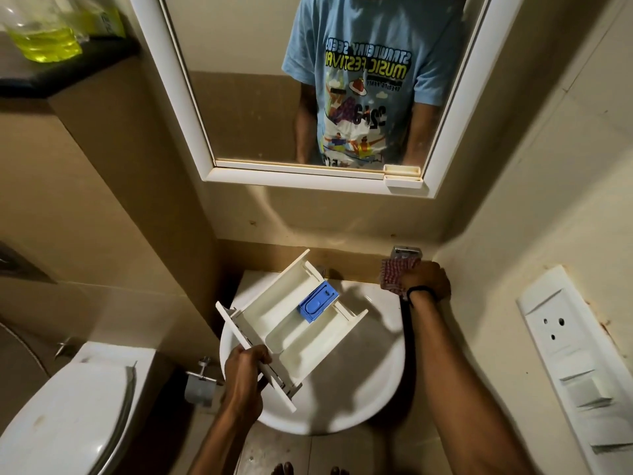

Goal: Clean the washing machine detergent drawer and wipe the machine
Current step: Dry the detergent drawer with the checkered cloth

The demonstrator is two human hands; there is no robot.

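My left hand grips the front panel of the white detergent drawer and holds it tilted above the white sink. A blue insert sits in the drawer's far compartment. At the sink's back right corner my right hand holds a red-and-white checked cloth, close to a chrome tap handle on the ledge. The washing machine is not in view.
A white-framed mirror hangs above the sink. A toilet stands at the lower left with a chrome wall fitting beside it. A switch and socket panel is on the right wall. A bottle of yellow liquid stands on a dark shelf.
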